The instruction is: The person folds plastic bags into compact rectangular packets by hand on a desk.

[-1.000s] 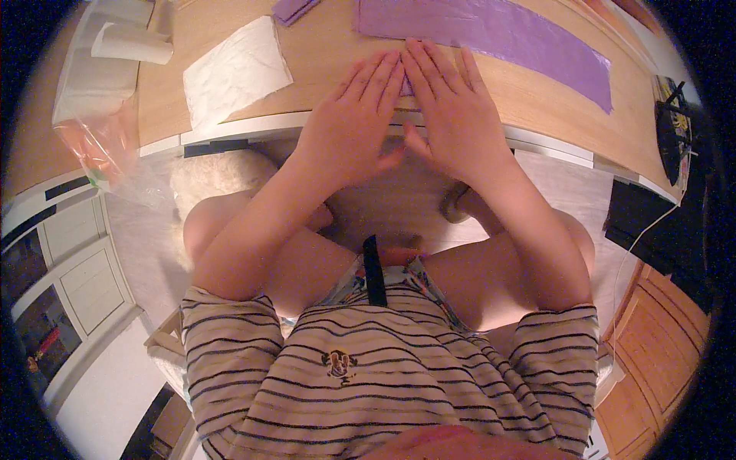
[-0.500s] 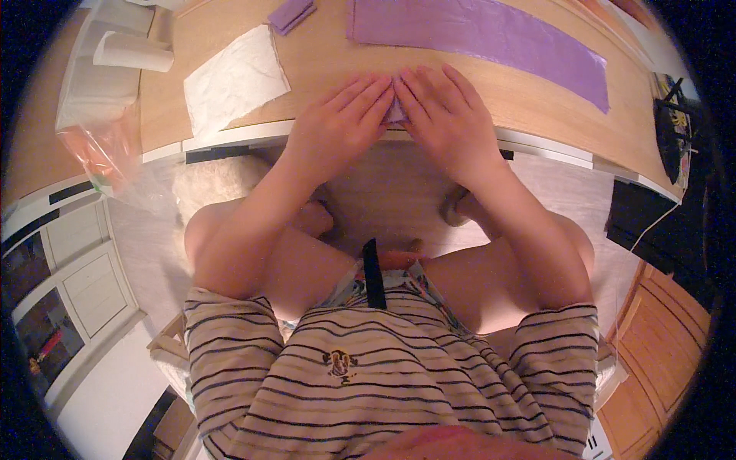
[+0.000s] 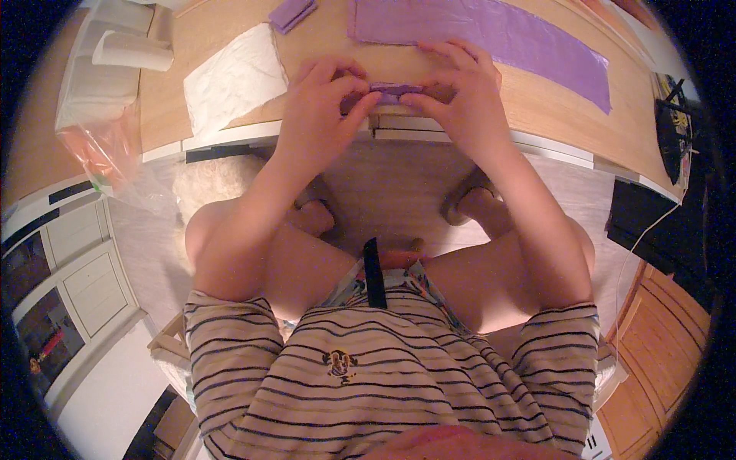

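Both hands meet at the near edge of the wooden table (image 3: 230, 130), pinching a small folded purple piece (image 3: 392, 90) between them. The left hand (image 3: 318, 103) curls its fingers down onto the piece's left end, thumb underneath; the right hand (image 3: 460, 92) grips the right end the same way, fingertips bent and close together. The piece lies low over the tabletop just inside the edge (whether it rests on the wood or is lifted a little, I cannot tell).

Beyond the hands, a long purple sheet (image 3: 491, 34) lies flat across the table, running from the middle toward the right. A small purple strip (image 3: 290, 13) sits apart at the top, left of the sheet. Left of the left hand lies a crumpled white paper (image 3: 230, 77), roughly square. Farther left, off the table's end, a white roll (image 3: 130, 52) lies on its side, and below it hangs a clear plastic bag (image 3: 96, 149) with an orange tint.
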A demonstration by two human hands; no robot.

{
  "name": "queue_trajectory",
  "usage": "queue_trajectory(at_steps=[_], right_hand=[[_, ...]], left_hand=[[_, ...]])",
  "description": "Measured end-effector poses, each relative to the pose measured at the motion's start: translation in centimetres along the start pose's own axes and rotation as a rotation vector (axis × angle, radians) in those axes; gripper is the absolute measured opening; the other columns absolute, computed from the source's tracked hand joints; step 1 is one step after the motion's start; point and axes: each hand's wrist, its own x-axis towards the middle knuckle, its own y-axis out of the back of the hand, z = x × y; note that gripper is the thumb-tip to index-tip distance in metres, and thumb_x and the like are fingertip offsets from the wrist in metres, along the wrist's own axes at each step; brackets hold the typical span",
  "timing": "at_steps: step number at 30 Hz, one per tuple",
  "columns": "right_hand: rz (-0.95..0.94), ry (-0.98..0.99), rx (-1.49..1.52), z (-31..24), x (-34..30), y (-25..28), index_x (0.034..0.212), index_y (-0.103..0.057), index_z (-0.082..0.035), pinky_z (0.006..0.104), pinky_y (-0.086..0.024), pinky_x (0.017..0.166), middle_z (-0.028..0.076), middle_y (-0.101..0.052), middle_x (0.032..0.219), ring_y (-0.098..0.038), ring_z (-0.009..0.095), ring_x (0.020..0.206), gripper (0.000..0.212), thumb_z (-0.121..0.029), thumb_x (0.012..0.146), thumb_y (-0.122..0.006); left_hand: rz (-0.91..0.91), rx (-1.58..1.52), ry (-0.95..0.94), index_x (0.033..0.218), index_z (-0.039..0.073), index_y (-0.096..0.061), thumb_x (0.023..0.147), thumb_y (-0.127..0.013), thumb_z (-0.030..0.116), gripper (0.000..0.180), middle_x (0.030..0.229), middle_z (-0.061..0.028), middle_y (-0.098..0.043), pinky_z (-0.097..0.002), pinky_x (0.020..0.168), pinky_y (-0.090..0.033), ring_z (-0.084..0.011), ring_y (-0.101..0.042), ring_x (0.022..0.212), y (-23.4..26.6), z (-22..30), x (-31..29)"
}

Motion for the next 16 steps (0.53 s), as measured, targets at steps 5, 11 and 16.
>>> queue_trajectory(at_steps=[5,11,16], right_hand=[[-0.020,-0.020,-0.029,0.0,0.4,0.1,0.078,-0.073,-0.010,0.0414,-0.031,0.104,0.000,-0.060,0.125,-0.042,0.029,0.125,0.020,-0.024,0.066,-0.081],[0.064,-0.071,0.008,-0.6,1.0,-0.2,0.087,-0.071,-0.014,0.0437,-0.032,0.100,-0.001,-0.062,0.119,-0.044,0.029,0.121,0.026,-0.023,0.065,-0.081],[0.014,0.224,-0.229,-0.7,0.2,-0.1,0.108,-0.067,-0.021,0.0498,-0.031,0.098,-0.001,-0.058,0.125,-0.044,0.031,0.119,0.040,-0.021,0.069,-0.078]], left_hand=[[0.013,0.102,0.007,0.080,0.007,-0.066,0.075,-0.074,0.018,0.015,0.100,-0.0087,-0.061,-0.0414,0.087,-0.042,-0.0306,-0.053,0.099,-0.2,-0.2,0.3],[0.090,0.218,-0.135,0.087,0.010,-0.067,0.073,-0.073,0.016,0.017,0.103,-0.0056,-0.061,-0.0427,0.086,-0.044,-0.0283,-0.054,0.098,-0.4,-0.9,0.4],[-0.025,0.459,-0.461,0.110,0.014,-0.068,0.070,-0.070,0.011,0.039,0.114,-0.0045,-0.062,-0.0459,0.101,-0.041,-0.0256,-0.056,0.106,-0.7,-0.1,-0.4]])
